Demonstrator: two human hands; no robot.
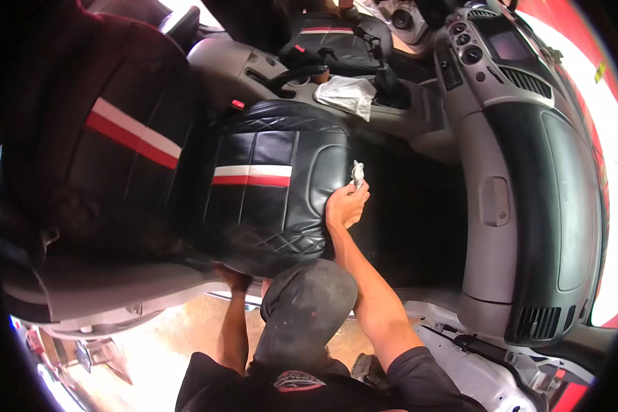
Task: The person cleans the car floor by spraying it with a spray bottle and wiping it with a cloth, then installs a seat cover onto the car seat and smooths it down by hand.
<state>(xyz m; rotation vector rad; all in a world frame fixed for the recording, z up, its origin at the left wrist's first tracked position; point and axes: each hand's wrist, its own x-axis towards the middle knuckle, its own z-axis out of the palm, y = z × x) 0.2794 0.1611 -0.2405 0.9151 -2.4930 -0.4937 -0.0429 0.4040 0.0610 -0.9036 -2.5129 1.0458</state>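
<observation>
A black leather seat cushion [254,147] with a white and red stripe fills the middle. At its front edge my right hand [348,206] has its fingers closed round a small whitish cloth [357,174], which sticks up beyond them. Low at the cushion's near side is my left hand [233,276], in shadow against the sill; its fingers are hard to make out. Behind the cushion rises the matching backrest [134,137].
My knee [309,302] is bent at the door opening. Beyond the seat, the centre console [426,110] carries a gear lever and a silvery-white cloth [347,95]. The dashboard [529,172] is at the right. A second seat [323,44] stands farther off.
</observation>
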